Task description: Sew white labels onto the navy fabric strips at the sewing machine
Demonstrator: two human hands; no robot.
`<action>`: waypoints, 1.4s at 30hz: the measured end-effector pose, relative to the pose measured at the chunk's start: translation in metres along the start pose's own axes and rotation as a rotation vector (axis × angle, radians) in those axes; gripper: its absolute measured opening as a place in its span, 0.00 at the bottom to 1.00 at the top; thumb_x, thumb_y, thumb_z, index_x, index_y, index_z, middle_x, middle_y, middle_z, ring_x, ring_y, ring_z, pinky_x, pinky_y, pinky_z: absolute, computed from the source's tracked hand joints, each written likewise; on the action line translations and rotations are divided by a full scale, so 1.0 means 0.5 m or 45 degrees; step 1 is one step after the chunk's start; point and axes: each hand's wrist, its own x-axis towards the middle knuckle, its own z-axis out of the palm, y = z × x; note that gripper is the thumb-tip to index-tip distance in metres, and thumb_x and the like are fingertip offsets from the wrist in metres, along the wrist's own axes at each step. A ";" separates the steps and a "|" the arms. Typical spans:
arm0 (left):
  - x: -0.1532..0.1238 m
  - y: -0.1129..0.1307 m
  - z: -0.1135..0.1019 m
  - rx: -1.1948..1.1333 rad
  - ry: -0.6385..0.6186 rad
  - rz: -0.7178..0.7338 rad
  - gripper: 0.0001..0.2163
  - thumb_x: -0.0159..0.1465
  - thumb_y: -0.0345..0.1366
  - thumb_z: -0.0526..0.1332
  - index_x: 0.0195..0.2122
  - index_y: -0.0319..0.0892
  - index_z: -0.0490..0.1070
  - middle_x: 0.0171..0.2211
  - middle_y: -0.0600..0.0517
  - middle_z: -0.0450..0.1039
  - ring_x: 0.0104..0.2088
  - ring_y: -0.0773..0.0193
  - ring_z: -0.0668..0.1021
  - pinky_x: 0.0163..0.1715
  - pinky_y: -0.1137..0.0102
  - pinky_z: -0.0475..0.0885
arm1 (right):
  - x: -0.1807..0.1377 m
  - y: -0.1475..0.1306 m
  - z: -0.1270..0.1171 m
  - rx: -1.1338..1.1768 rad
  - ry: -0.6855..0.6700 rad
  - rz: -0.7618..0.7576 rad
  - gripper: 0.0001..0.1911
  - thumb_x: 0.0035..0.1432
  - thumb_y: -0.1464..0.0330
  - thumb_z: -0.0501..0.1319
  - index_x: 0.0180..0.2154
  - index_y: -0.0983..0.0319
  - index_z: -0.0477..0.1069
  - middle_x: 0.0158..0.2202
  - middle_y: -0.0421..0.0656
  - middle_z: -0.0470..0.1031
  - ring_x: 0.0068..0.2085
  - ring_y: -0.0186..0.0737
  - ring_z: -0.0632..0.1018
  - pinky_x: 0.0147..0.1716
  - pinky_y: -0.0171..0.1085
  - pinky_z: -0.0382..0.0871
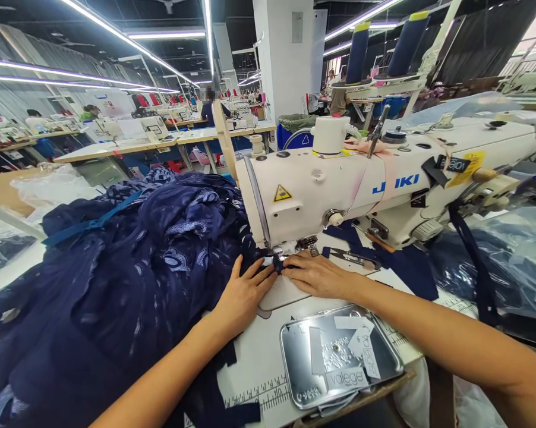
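Note:
A heap of navy garment fabric (129, 285) with pale patterned patches covers the left side of the sewing table. Its edge runs under the presser foot (280, 251) of a white sewing machine (295, 196). My left hand (245, 291) lies with fingers stretched and spread, their tips on the cloth just in front of the foot. From the right, my right hand (317, 273) has its fingers close together on the same bit of cloth, the fingertips bent down onto it. A small white piece, perhaps a label, shows by the needle area; the needle itself is hard to make out.
Thread snips (350, 257) lie behind my right hand. A metal tin (339, 356) with labels and small shiny pieces sits at the front edge. Clear plastic bags (517, 255) crowd the right. Thread cones (408, 44) stand above. Other people work at machines farther back.

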 end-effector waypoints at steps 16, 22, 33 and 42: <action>0.014 -0.018 0.000 -0.038 0.004 0.004 0.24 0.54 0.20 0.49 0.51 0.43 0.65 0.53 0.47 0.65 0.54 0.49 0.65 0.53 0.40 0.50 | 0.003 -0.003 0.006 -0.061 -0.052 0.027 0.14 0.59 0.68 0.51 0.43 0.67 0.69 0.42 0.51 0.71 0.43 0.45 0.71 0.40 0.43 0.68; 0.022 -0.026 -0.001 -0.043 -0.018 -0.043 0.25 0.54 0.20 0.48 0.52 0.43 0.65 0.53 0.48 0.65 0.54 0.51 0.65 0.54 0.40 0.49 | 0.005 -0.004 0.002 -0.074 -0.091 0.109 0.15 0.58 0.66 0.54 0.45 0.67 0.69 0.47 0.51 0.70 0.45 0.43 0.72 0.43 0.42 0.67; 0.037 -0.011 0.002 0.233 0.191 -0.100 0.11 0.60 0.33 0.54 0.40 0.36 0.71 0.39 0.43 0.72 0.45 0.52 0.70 0.47 0.53 0.62 | 0.012 0.011 0.018 -0.038 -0.189 0.341 0.20 0.59 0.65 0.54 0.51 0.68 0.64 0.44 0.52 0.71 0.45 0.45 0.71 0.42 0.42 0.66; 0.040 0.022 -0.007 0.467 0.204 -0.363 0.12 0.57 0.32 0.56 0.41 0.35 0.72 0.33 0.40 0.72 0.43 0.46 0.69 0.47 0.46 0.57 | 0.029 -0.016 -0.032 -0.273 -0.412 0.300 0.21 0.57 0.59 0.54 0.43 0.71 0.69 0.40 0.55 0.71 0.45 0.51 0.70 0.44 0.46 0.61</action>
